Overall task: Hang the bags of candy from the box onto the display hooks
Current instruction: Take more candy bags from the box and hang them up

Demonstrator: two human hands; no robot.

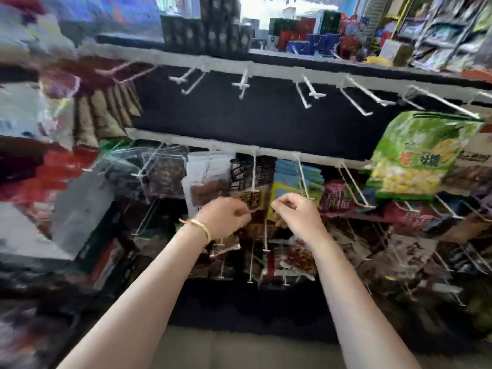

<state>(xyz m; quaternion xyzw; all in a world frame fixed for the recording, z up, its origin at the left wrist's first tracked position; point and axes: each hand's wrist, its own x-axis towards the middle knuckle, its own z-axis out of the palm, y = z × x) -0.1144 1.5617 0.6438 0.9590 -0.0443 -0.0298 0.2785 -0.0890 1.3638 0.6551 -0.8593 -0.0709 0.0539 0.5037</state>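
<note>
Left hand (226,217): fingers pinch dark candy bag (251,201) at centre.
Right hand (295,211): fingers curled, pinching the bag's other edge.
Hook (254,169): 12 o'clock of bag.
Green bag (415,155): 2 o'clock, hanging.

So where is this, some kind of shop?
Most likely a small shop. Rows of white display hooks carry snack bags, like the green bag, and boxed goods fill shelves behind.

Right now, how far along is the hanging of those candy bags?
Done: packets already crowd the middle-row hooks. In hand: the left hand and right hand pinch a dark bag at a hook. Left: the top-row hooks hang bare. The box is out of view.
</note>
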